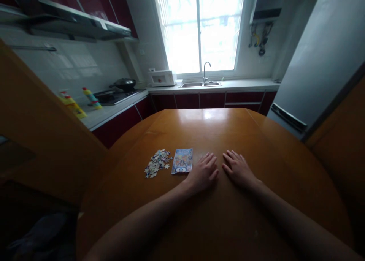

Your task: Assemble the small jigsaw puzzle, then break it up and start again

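Observation:
My left hand [203,173] lies palm down on the wooden table, fingers stretched forward, holding nothing. Just left of it is a small colourful picture sheet [182,160], flat on the tabletop; the hand's wrist side is close to its lower right corner, and I cannot tell whether they touch. Further left, a heap of loose jigsaw puzzle pieces [157,163] is spread beside the sheet, with several pieces overlapping. My right hand [238,170] rests flat on the table a short way right of the left one, fingers apart and with nothing in it.
The round-ended wooden table [273,151] fills the foreground. Beyond it run a counter with a sink [192,84], a microwave [162,78] and a stove with a wok [125,84]. Yellow bottles [74,107] stand at the left; a fridge [319,59] stands at the right.

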Available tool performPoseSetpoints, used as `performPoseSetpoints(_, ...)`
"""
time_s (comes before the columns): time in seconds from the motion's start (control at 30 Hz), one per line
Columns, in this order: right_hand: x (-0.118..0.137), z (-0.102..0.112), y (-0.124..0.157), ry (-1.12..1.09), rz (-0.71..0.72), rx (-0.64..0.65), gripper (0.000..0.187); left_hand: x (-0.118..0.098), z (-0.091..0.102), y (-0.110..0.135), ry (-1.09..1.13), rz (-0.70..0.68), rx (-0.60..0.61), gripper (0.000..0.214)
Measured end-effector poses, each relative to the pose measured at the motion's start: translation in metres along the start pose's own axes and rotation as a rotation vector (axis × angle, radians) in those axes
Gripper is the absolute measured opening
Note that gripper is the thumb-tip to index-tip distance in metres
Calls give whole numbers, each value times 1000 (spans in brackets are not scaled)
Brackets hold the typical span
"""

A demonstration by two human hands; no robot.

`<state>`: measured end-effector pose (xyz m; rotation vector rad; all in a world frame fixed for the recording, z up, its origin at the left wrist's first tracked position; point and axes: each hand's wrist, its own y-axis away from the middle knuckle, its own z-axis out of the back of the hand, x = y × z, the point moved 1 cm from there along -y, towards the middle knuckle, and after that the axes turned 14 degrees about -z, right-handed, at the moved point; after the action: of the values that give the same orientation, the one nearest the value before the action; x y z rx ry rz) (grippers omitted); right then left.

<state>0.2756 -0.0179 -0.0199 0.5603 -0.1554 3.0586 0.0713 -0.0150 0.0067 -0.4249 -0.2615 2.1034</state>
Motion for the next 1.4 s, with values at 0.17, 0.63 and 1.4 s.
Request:
performPoseSetpoints(0.17,-5,0,1,-33,-1,-18,55,82,66,47,-36,61,-156,42)
performPoseSetpoints(0.63,127,-16,7,-145,425,64,39,168,86,147,22,357,-81,71)
performPoseSetpoints(1.4,-44,13,-35,-107,353,18,41,52,44,79,144,101,122,58)
